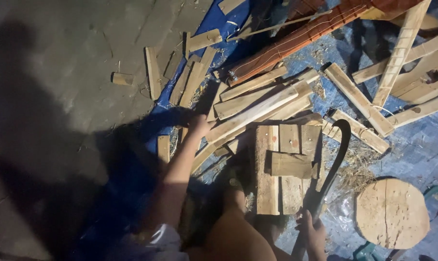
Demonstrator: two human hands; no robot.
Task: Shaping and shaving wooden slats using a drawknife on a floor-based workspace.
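My left hand (198, 124) reaches out over a heap of split wood pieces and grips the near end of a long pale wooden slat (257, 111) that lies slanting up to the right. My right hand (311, 231) is closed around the handle of a long dark curved blade (336, 159), which points away from me along the right side of a small pallet-like block of nailed boards (287, 166). My knee and foot (234, 193) rest beside that block.
A round wooden stump (392, 212) stands at the lower right. More planks (359, 101) and a reddish ribbed panel (301, 36) lie on a blue tarp (417, 150). Loose short boards (152, 72) sit on the grey paved ground at left.
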